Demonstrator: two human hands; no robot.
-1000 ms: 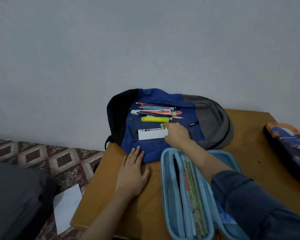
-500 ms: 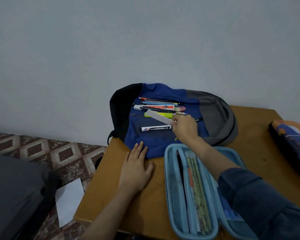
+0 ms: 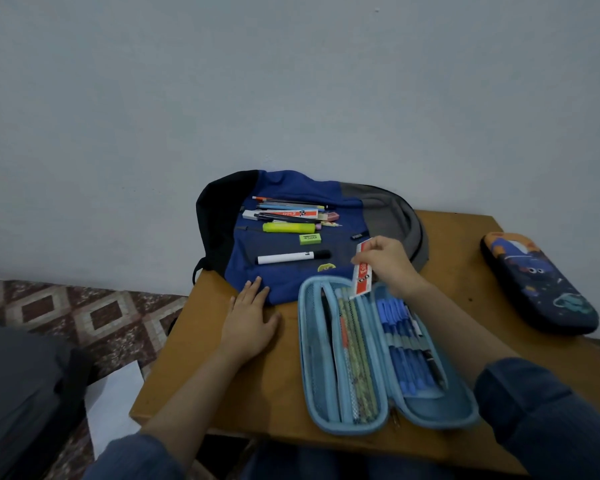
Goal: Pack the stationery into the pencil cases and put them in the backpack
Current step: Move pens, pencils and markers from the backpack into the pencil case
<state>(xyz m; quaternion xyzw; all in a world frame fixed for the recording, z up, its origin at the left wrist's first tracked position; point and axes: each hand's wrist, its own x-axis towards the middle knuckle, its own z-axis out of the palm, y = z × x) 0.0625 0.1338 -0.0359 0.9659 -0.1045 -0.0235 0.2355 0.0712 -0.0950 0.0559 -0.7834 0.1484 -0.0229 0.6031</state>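
risk here, folks: right hand (image 3: pixel 388 265) pinches the red-and-white packet (image 3: pixel 362 276) by its top, lower end below the grip poking at the pencils (image 3: pixel 355 341) in the open blue pencil case (image 3: pixel 307 341), so it may snag and slip free.

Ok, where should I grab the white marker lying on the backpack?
I'd pinch the white marker mid-barrel from above, fingers across its width. It lies flat on the backpack, black cap to the right, nothing touching it.

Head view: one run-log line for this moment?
right hand pinches red-white box over open blue pencil case | left hand flat on table | marker, highlighter on backpack
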